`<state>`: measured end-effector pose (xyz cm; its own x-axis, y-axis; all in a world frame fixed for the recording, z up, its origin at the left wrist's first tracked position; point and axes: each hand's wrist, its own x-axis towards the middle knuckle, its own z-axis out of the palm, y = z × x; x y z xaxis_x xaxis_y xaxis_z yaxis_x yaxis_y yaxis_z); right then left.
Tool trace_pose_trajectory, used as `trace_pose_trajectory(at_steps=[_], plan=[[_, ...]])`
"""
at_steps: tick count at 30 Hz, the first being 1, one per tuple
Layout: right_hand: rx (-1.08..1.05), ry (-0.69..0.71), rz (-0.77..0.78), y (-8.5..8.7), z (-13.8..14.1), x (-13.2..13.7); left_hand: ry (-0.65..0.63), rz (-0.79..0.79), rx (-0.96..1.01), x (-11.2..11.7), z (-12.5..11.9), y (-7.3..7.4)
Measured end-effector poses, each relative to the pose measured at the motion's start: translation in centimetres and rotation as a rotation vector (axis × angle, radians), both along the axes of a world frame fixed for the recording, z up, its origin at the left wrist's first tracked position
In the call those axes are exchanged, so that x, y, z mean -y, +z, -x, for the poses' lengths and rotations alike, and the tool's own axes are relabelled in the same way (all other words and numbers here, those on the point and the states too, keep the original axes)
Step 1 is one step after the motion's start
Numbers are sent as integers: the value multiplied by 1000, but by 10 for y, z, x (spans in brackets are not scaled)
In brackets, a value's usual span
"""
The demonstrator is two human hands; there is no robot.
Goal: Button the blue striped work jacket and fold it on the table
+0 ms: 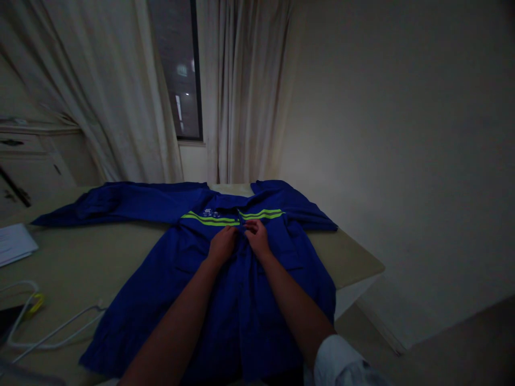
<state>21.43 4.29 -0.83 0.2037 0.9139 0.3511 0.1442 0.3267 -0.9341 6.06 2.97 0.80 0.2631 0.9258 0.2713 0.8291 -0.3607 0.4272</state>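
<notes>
A blue work jacket (161, 273) with yellow-green stripes across the chest lies spread on the table, front side up. Its left-hand sleeve stretches far out to the side, and the other hangs toward the table's right edge. My left hand (223, 244) is closed on the jacket's front edge, just below the stripes. Close beside it, my right hand (256, 236) pinches the facing edge with thumb and fingers. The small spot between my fingertips is too dark to make out. Below my hands the front opening runs down between my forearms.
The pale table (132, 249) ends in a corner at the right, near a bare wall (402, 161). Papers (16, 244) and a white cable (52, 343) lie on the left. Curtains (249, 96), a dark window and a cabinet (36, 161) stand behind.
</notes>
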Motion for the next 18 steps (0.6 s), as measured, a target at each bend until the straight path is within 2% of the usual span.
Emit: trace_pose_trajectory(at_steps=[3, 6, 9, 18], plan=[[42, 49, 4, 0, 1, 2, 22, -8, 31, 3, 0, 3], [122, 27, -3, 1, 2, 5, 55, -31, 78, 3, 1, 4], [157, 12, -23, 3, 3, 7, 68, -38, 112, 2, 2, 3], [200, 81, -70, 7, 0, 10, 76, -54, 146, -2, 5, -2]])
